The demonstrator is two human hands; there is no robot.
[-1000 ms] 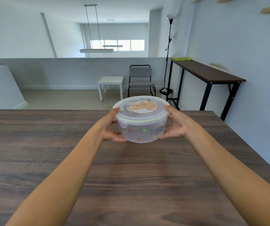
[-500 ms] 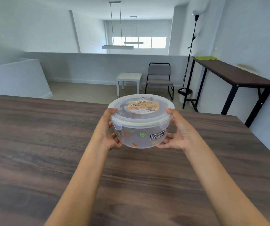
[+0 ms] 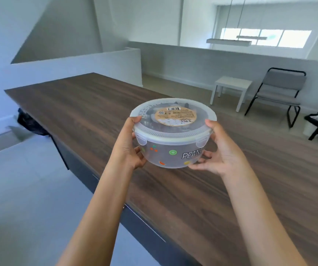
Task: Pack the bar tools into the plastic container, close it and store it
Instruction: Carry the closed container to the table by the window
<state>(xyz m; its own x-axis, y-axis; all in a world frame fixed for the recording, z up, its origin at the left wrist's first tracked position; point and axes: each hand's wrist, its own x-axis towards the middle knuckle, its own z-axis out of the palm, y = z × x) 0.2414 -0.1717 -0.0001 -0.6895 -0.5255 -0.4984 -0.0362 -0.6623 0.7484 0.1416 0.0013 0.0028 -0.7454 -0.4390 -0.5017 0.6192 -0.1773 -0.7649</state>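
A round clear plastic container (image 3: 170,150) with fruit prints is held in the air above the dark wooden table (image 3: 211,198). Its translucent lid (image 3: 148,116), with a tan label in the middle, is on and its clips are down. Dark shapes of the bar tools show dimly through the lid. My left hand (image 3: 129,146) grips the container's left side, thumb on the lid's rim. On the right side my right hand (image 3: 219,152) holds it the same way, fingers under the base.
The table's left edge (image 3: 96,177) runs diagonally, with grey floor (image 3: 25,189) beside it. A dark bag (image 3: 31,121) lies on the floor at the table's far end. Beyond the table stand a white side table (image 3: 231,87) and a grey folding chair (image 3: 281,91).
The view has swung left, so the table's left edge and the floor beside it now show. The container stays gripped in both hands, held a little higher above the table.
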